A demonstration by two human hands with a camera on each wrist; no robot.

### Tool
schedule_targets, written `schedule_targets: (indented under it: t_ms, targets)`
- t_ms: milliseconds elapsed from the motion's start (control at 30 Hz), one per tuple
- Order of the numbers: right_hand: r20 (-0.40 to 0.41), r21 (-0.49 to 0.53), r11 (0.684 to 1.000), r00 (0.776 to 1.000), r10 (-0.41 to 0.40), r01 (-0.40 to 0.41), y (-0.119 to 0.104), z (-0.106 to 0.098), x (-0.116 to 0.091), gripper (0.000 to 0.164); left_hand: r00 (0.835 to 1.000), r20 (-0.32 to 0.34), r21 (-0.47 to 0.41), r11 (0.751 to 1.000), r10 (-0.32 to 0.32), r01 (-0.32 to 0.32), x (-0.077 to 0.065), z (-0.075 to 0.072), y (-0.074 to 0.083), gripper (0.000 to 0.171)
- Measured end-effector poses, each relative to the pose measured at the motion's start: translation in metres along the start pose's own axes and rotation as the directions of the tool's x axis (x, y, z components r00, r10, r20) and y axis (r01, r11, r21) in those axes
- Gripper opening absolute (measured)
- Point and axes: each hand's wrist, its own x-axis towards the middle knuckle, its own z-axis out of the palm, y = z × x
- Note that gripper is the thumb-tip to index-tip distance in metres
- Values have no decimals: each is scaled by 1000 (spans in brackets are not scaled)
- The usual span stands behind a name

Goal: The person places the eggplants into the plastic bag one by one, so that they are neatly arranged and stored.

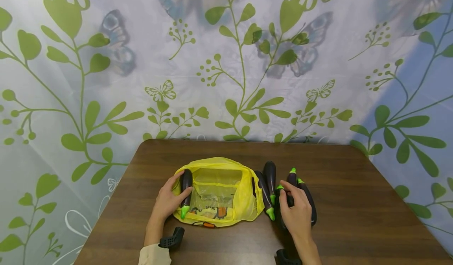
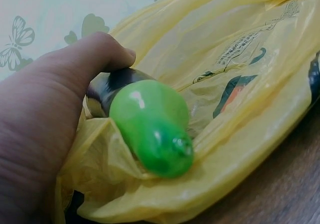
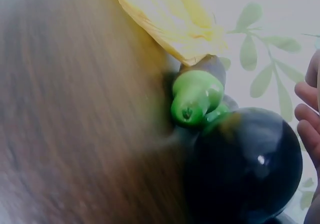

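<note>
A yellow plastic bag lies with its wide mouth spread, printing showing inside. At its left side my left hand grips a dark eggplant, thumb on one side and fingers on the other. The green stem end of this eggplant points toward me over the bag's near rim. My right hand is over a group of eggplants right of the bag, its fingers loosely bent near a green stem tip. In the right wrist view its fingers are beside a rounded dark eggplant end.
Two eggplants lie against the bag's right side, stems toward me. Other eggplants under and beyond my right hand have stems pointing away. All rest on a brown wooden table, with a leaf-and-butterfly patterned cloth behind it.
</note>
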Motion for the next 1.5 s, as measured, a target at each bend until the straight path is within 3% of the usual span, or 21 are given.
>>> schedule_targets:
  t_ms: [533, 967, 1500]
  targets:
    - [-69, -32, 990, 989, 133, -136, 13, -10, 2, 30, 1000, 7, -2, 1000, -3, 3, -1, -1, 1, 73]
    - [-128, -36, 987, 981, 148, -154, 17, -17, 7, 28, 1000, 8, -6, 1000, 0, 0, 0, -2, 1, 74]
    - [-123, -118, 934, 938, 324, -338, 22, -24, 5, 28, 1000, 13, -12, 1000, -14, 14, -1, -1, 2, 74]
